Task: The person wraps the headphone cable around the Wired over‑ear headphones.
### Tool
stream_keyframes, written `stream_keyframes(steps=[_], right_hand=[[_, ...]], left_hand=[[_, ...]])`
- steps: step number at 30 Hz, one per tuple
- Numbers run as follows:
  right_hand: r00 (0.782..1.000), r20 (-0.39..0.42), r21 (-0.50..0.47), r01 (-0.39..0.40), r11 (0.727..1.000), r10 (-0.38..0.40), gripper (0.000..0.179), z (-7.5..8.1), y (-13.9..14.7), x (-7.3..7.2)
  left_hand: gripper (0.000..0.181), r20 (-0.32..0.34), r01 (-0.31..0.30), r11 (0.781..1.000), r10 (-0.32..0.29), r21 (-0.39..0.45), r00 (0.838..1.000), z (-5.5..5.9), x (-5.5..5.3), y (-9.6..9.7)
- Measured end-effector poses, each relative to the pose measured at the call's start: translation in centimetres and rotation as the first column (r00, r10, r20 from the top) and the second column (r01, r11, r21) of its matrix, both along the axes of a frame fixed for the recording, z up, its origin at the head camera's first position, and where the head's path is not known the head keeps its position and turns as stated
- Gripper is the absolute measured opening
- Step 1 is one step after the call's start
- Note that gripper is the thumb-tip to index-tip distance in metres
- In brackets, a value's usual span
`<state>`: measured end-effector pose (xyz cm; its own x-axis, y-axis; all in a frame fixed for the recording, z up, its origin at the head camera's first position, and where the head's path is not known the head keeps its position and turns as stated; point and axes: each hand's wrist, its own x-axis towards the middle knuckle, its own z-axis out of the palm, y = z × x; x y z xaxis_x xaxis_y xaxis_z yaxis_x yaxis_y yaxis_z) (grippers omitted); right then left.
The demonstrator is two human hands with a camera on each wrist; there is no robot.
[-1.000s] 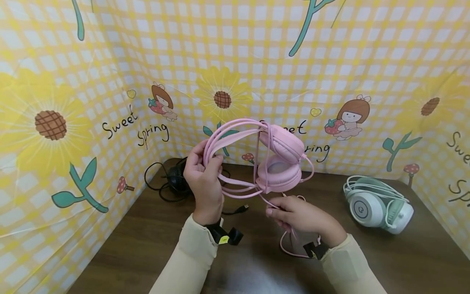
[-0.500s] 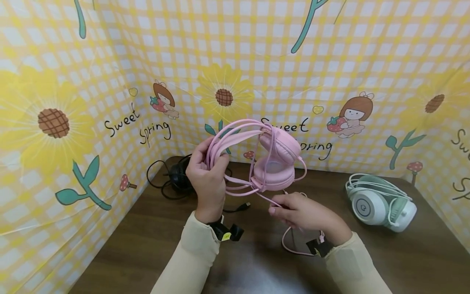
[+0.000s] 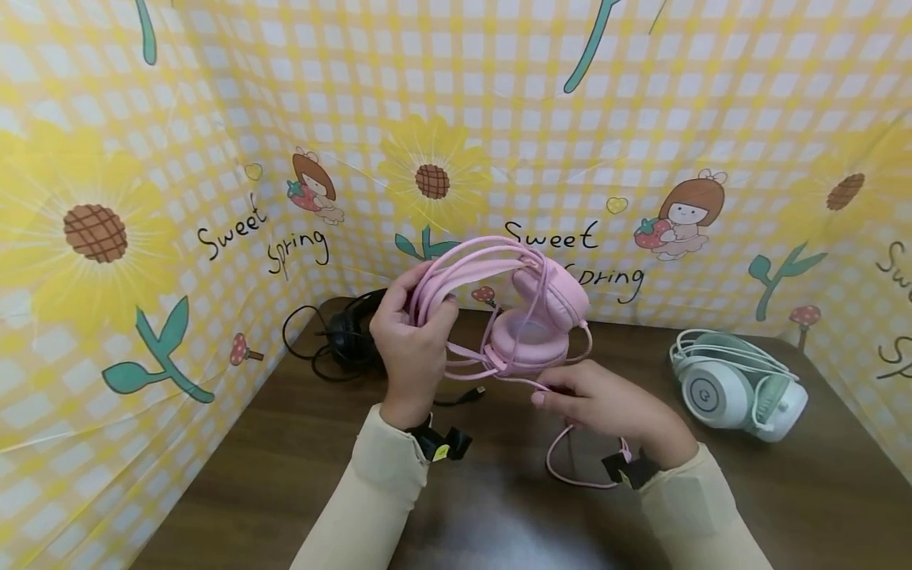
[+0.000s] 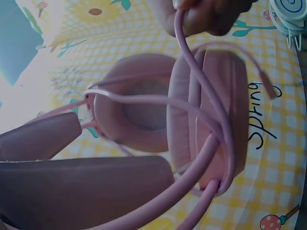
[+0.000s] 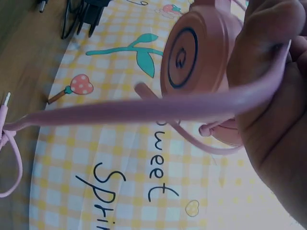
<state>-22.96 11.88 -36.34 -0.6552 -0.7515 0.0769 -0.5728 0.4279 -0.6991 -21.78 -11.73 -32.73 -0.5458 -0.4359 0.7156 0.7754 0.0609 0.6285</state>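
Note:
A pair of pink headphones [image 3: 529, 358] is held up above the table, ear cups to the right. My left hand [image 3: 412, 342] grips its headband, thumb on the near side and fingers around the back. Pink cable [image 4: 194, 67] loops around the headphones, crossing the ear cups in the left wrist view. Just below the ear cups, my right hand [image 3: 609, 405] pinches a stretch of this cable. In the right wrist view the cable passes through the right fingers and runs left to a thin metal-tipped plug [image 5: 5, 106]. The right palm hides part of an ear cup [image 5: 204, 52].
White and green headphones [image 3: 720, 396] with white cable wound around them lie on the right of the brown table [image 3: 285, 491]. Black headphones [image 3: 351, 340] lie behind my left hand, with a USB plug [image 3: 473, 394] nearby. Patterned cloth [image 3: 556, 158] walls off the back and sides.
Both hands have shifted a little to the right, the left carrying the pink headphones along. My right hand still pinches the cable and has drawn slightly away from my left.

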Motion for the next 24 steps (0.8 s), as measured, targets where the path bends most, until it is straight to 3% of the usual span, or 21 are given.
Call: stream_keyframes(steps=[4, 9, 16, 24], right_hand=[[1.000, -0.022, 0.003, -0.010, 1.000, 0.010, 0.020, 0.3, 0.5, 0.0], [0.999, -0.046, -0.002, -0.019, 1.000, 0.019, 0.015, 0.5, 0.7, 0.1], [0.990, -0.141, -0.016, -0.024, 1.000, 0.021, 0.016, 0.6, 1.0, 0.0], [0.986, -0.165, -0.038, -0.025, 0.999, 0.018, 0.012, 0.9, 1.5, 0.1]], left_hand=[[0.037, 0.016, 0.022, 0.998, -0.021, -0.056, 1.000, 0.0, 0.2, 0.2], [0.037, 0.015, -0.035, 0.986, 0.038, -0.165, 0.999, -0.1, 0.2, 0.5], [0.037, 0.023, -0.106, 0.950, 0.118, -0.293, 0.993, -0.3, 0.1, 0.4], [0.035, -0.031, -0.136, 0.909, 0.135, -0.393, 0.990, -0.7, -0.2, 0.6]])
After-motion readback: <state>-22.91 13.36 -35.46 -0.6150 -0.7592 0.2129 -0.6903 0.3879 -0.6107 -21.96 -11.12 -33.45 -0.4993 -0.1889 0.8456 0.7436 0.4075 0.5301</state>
